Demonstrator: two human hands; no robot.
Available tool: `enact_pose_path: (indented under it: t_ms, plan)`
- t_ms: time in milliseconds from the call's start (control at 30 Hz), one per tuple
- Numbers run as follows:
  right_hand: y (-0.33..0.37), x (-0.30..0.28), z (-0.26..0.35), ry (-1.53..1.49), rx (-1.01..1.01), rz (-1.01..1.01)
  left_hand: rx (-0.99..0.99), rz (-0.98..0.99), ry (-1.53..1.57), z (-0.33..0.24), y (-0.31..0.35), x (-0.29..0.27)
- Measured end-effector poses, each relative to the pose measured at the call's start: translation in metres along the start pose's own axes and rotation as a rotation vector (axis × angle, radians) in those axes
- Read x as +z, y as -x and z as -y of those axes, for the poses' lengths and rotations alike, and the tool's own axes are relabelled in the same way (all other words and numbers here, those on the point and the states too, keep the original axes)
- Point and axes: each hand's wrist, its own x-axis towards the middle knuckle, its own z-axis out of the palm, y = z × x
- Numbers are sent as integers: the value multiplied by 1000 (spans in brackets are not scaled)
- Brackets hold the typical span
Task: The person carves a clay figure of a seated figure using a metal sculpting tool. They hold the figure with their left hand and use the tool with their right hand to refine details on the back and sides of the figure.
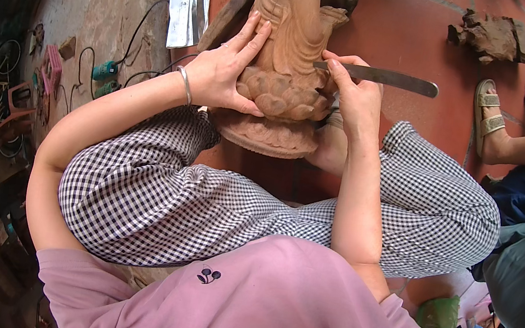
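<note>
Between my bent legs stands a reddish-brown carved wooden statue (286, 38), a robed seated figure on a lotus-petal base (279, 98). Its head is partly cut off by the picture's upper edge. My left hand (225, 70), with a silver bangle at the wrist, holds the statue's left side. The thumb rests on the petals and the visible fingers stretch along the robe. On the other side, my right hand (358, 93) pinches a flat, narrow metal carving tool (404, 82). Its rounded end points right; the working end is at the robe's lower fold, partly hidden by my fingers.
A dark wooden piece (237, 14) lies behind the statue, beside a paper sheet (187, 13). Green power tools (105, 70) and cords lie at left. A rough wood chunk (491, 39) is at far right, near another person's sandalled foot (490, 127).
</note>
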Motion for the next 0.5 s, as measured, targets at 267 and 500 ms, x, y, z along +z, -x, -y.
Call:
enact_pose_path:
  t_ms: [267,500]
  plan:
    - [-4,-11,-8,38,-153,15,-3,1,-1,-1,-1,-1]
    - [-5,-1,-28,-167,1,-38,11,-6,8,0,-2,-1]
